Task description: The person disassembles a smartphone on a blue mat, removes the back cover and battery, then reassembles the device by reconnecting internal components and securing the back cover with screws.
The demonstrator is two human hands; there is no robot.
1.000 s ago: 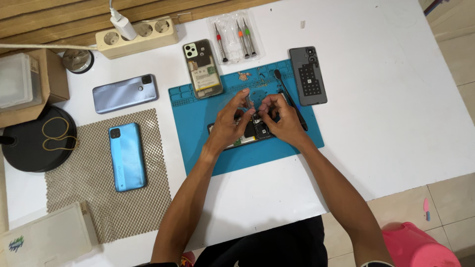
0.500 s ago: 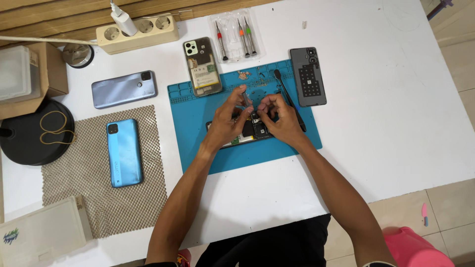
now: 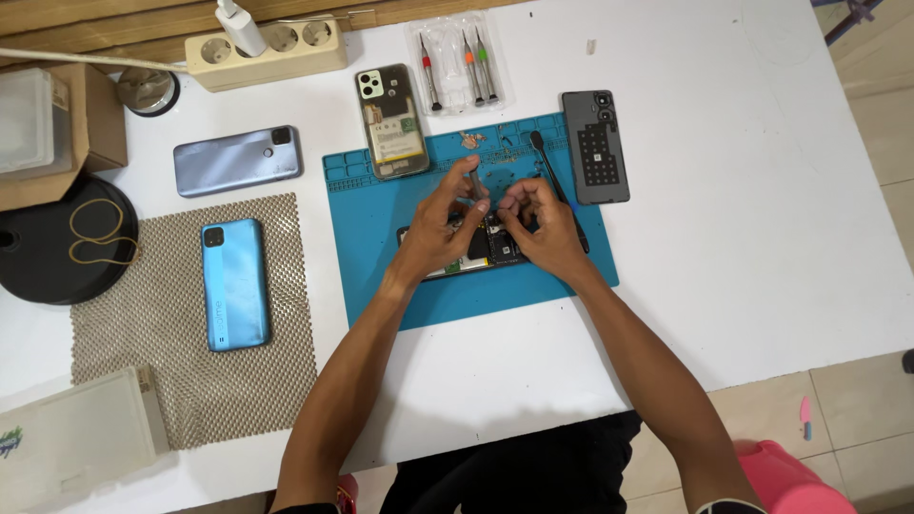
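**Opened phone on a blue repair mat, both my hands over it**

Opened phone (image 3: 476,249) lies flat across the middle of the blue repair mat (image 3: 381,219), its dark insides facing up, mostly covered by my hands.

Going left to right: at the far left sits a black round disc (image 3: 52,257) with a rubber band on it. Next, a light blue phone (image 3: 234,284) lies face down on a beige mesh pad (image 3: 171,371), with a grey-blue phone (image 3: 238,160) above it on the white table (image 3: 762,238). A white power strip (image 3: 267,52) runs along the top edge.

On the mat, a phone in a clear case (image 3: 391,121) rests at the upper left corner. My left hand (image 3: 440,233) pinches a thin metal tool (image 3: 476,183) between thumb and fingertips, held just above the opened phone. My right hand (image 3: 545,228) is beside it, fingers curled and pressed on the phone's right part; I cannot tell whether they pinch anything.

Above, a clear pack of screwdrivers (image 3: 457,62). Right of the mat lies a dark back cover (image 3: 595,148).
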